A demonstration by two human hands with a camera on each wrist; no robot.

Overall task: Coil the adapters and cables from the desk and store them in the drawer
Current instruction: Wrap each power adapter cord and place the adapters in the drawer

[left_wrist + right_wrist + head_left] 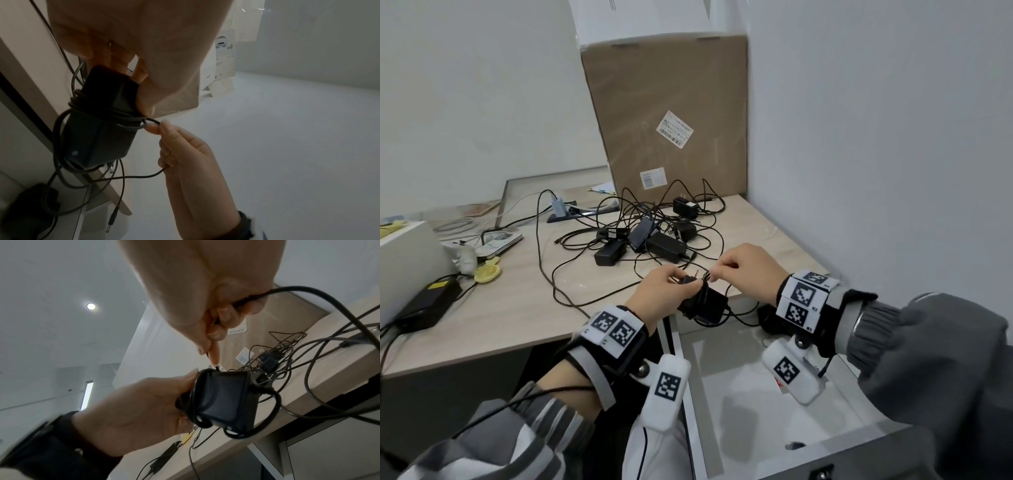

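— What's going on over at the desk (493, 301)?

— One black adapter (705, 303) is up in the air, held over the near desk edge, just above the open drawer (756, 404). The left hand (657, 294) has its fingers and thumb curled round the block. A few turns of cable (98, 113) already sit around the block's middle, right under the left thumb.

— And the other hand?

— The right hand (748, 270) pinches the same cable between thumb and forefinger, just off the corner of the block, beside the left thumb tip. Its other fingers are curled in, and the slack passes through them and hangs below with the little round plug (112, 219) dangling free.

— Will it be awkward to manage?

— I'd say the block is rigid and light enough for one hand, with smooth sides that could slip, so gripping across its flat faces looks right. The cable seems thin and springy; I'd guess the turns loosen unless a thumb presses on them. Best hold the cable close to the block so each turn lies snug, and mind the metal prongs (697, 274) poking out near the fingertips.

— Much left to do?

— Plenty, by my reckoning. Beyond the fingers a heap of adapters and tangled cables (650, 229) lies on the desk, by a cardboard box (667, 113).
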